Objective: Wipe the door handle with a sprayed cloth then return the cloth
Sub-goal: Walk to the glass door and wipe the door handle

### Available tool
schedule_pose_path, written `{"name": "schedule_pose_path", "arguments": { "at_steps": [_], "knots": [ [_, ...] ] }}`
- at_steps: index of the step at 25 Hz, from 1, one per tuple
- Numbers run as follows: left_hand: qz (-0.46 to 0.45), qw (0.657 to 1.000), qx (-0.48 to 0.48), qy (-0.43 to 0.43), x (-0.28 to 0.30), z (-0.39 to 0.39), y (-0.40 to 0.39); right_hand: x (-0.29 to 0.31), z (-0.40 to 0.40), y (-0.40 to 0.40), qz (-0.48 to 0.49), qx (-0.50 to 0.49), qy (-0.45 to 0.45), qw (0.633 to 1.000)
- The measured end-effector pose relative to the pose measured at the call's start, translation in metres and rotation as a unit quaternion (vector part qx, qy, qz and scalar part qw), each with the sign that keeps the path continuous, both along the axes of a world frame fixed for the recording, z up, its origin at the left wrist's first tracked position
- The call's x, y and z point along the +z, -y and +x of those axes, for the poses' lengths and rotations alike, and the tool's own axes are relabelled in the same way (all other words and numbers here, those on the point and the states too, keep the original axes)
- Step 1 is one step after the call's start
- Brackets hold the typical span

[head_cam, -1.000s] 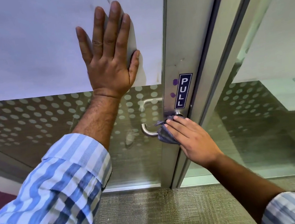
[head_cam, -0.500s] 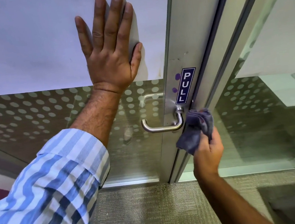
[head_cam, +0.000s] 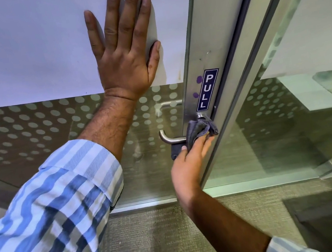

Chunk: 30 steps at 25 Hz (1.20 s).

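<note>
The wiping step is in hand. The right hand [head_cam: 187, 165] reaches up from below and bunches the crumpled grey cloth [head_cam: 200, 129] between its fingers [head_cam: 205, 141], pressing it against the inner end of the brushed steel lever door handle [head_cam: 171, 139], where the lever meets the aluminium door stile [head_cam: 193, 36], just under the dark blue PULL sticker [head_cam: 207, 89]. The curved free end of the lever shows bare to the left of the cloth. The left hand [head_cam: 127, 52] lies flat on the white frosted panel of the glass door [head_cam: 22, 50], fingers spread, seemingly bracing it. Next, I judge, the cloth should slide along the lever toward its free end, wrapped around the bar; returning the cloth comes after.
</note>
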<state>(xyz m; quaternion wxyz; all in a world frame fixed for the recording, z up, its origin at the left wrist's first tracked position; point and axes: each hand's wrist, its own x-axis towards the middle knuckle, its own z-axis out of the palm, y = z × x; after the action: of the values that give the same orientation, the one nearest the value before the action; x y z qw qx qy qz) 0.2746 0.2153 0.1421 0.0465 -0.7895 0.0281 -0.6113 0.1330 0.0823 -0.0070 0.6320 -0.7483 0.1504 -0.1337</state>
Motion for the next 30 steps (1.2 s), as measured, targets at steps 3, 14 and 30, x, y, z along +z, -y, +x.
{"name": "schedule_pose_path", "arguments": {
  "at_steps": [3,14,30],
  "knots": [
    [0.000,1.000,0.001,0.003,0.001,-0.001,0.000,0.007,0.000,-0.011,0.062,-0.026,-0.017,0.998],
    [0.006,1.000,-0.014,0.008,0.000,-0.001,-0.002,0.030,-0.040,-0.073,0.114,0.150,-0.112,0.976],
    [0.011,1.000,-0.017,0.001,0.001,-0.002,-0.003,0.013,-0.025,0.064,-0.455,0.227,0.182,0.842]
  ]
}}
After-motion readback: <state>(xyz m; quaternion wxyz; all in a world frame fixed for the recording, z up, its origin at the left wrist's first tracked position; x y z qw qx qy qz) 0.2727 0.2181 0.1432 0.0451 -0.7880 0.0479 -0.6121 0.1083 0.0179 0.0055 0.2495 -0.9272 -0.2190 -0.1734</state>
